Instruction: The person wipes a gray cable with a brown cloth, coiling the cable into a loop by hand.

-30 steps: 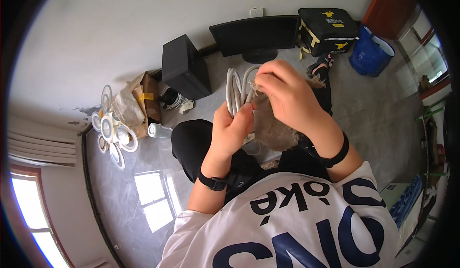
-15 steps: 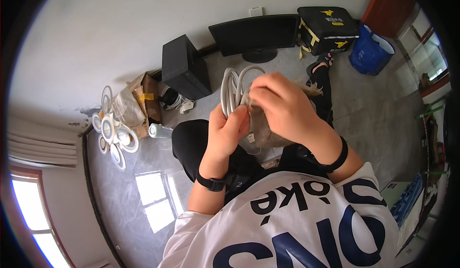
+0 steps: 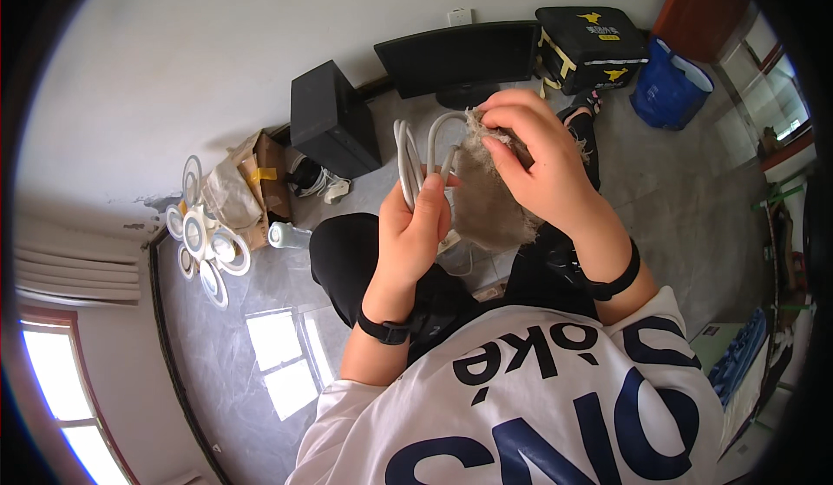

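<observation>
L hand [image 3: 418, 222]: forearm up from bottom edge, palm partly hidden, thumb on top, clamped on the white cable [image 3: 404, 160]. Black wristband [image 3: 382, 331] on that wrist. R hand [image 3: 542, 160]: forearm comes in from lower R, angled up-left, back of hand mostly to cam, thumb & fingers pinched on the frayed top edge of a grayish-brown rag [image 3: 486, 203]. Dark band [image 3: 614, 282] on R wrist. Hands apart, approx same height, R a bit higher; rag fills the gap btwn them.

Cable is coiled in several loops, standing up out of L fist, above thumb. One loop arcs over to the R & meets rag's upper L edge near R fingertips; can't tell if R fingers grip cable thru the cloth. Rag hangs down below R hand, just R of L hand, in front of the legs.

Bkgd: black monitor [image 3: 460, 58] on floor by wall, dark box-shaped case [image 3: 330, 121] to its L, black bag w/ yellow trim [image 3: 594, 55] to its R, then blue bag [image 3: 664, 95]. Far L: white ring-shaped lamp [image 3: 196, 233], cardboard box [image 3: 276, 177], bottle [image 3: 289, 236] lying near L knee.
</observation>
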`<state>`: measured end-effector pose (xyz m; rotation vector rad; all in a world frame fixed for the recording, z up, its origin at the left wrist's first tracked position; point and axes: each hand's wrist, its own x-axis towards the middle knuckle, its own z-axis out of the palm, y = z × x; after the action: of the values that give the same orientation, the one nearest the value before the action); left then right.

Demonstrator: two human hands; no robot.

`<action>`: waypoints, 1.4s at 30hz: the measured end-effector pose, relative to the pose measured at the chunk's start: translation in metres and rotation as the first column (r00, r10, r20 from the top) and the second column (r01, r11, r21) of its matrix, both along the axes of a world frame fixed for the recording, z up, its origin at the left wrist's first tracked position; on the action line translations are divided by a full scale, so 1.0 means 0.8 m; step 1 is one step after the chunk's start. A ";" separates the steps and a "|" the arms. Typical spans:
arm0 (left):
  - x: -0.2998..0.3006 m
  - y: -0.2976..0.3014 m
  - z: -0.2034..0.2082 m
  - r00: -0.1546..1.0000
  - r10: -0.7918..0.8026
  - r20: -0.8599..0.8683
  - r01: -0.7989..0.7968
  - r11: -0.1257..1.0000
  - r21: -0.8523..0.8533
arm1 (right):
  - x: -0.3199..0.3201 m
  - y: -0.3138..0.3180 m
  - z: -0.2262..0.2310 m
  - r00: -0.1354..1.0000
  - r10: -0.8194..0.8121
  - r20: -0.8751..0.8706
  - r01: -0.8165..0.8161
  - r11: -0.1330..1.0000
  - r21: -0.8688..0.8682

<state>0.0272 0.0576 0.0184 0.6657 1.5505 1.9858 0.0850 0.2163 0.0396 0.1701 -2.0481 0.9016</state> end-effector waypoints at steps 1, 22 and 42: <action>0.001 0.001 0.001 0.998 0.035 -0.055 -0.037 0.998 -0.042 | 0.001 -0.001 -0.001 1.000 0.014 0.028 -0.014 1.000 -0.014; -0.007 -0.014 0.013 0.987 -0.121 -0.109 0.103 0.982 -0.159 | 0.000 -0.017 0.002 0.998 -0.047 0.049 0.032 0.963 0.268; -0.009 -0.017 0.017 0.973 -0.180 -0.143 0.132 0.947 -0.293 | 0.015 -0.025 0.006 0.990 -0.020 0.139 -0.032 0.931 0.363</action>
<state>0.0197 0.0438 0.0318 0.8265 1.7774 1.5865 0.0973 0.1962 0.0445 0.3213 -2.3353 0.5393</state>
